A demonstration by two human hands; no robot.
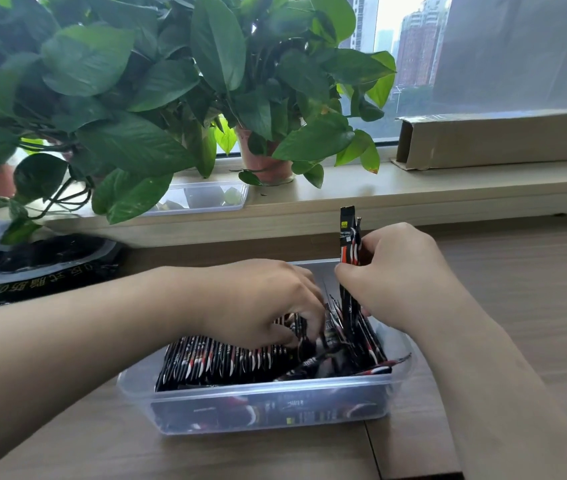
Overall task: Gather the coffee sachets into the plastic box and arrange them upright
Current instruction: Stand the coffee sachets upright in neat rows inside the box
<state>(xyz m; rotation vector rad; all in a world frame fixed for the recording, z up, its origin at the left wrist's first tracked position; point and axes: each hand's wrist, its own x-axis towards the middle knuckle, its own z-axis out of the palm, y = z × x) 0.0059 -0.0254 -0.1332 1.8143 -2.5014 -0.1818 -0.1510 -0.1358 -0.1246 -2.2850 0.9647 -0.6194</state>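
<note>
My right hand [403,275] pinches perhaps three upright sachets [348,237], one marked "COFFEE"; my left hand [257,299] digs into the plastic box [129,386], grip unclear.

clear smooth plastic box [205,407], glossy foil-like sachets [226,358], matt wood-grain table [534,306], cardboard carton [500,140]

Sachets [226,362] partly under left hand [257,299]
</note>
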